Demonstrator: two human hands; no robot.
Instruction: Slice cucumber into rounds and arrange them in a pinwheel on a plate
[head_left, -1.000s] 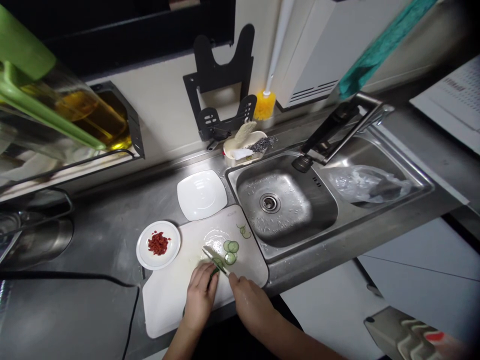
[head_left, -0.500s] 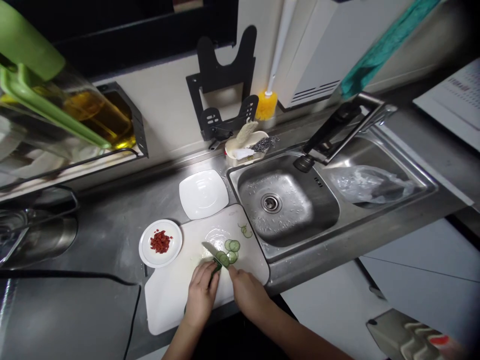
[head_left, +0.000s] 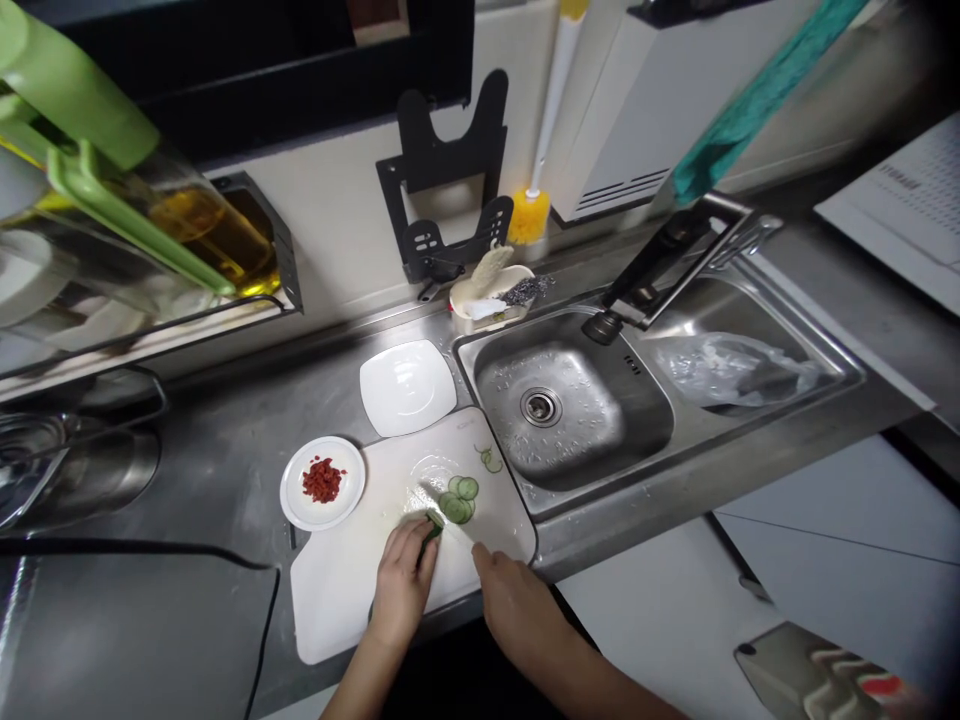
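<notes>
Right hand [head_left: 517,600] shifted away from cucumber [head_left: 434,526] | round plate [head_left: 298,505]: red bits [head_left: 323,481]

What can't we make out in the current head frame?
All in the head view:
Cucumber: full length, mostly hidden under left grip.
Knife: blade blurred; handle hidden inside right grip.
Plastic bag: contents, if any, veiled by crumpled film.
Printed sheet: text too small; cut off by right edge.

On the counter [head_left: 225,430], the cutting board [head_left: 337,600] lies left of the sink basin [head_left: 626,435]. Cucumber slices [head_left: 456,507] are on the board's right half. Behind the board is a square dish [head_left: 407,388]; to the left of this dish, a round plate [head_left: 292,500] holds chopped pieces [head_left: 324,481]
</notes>
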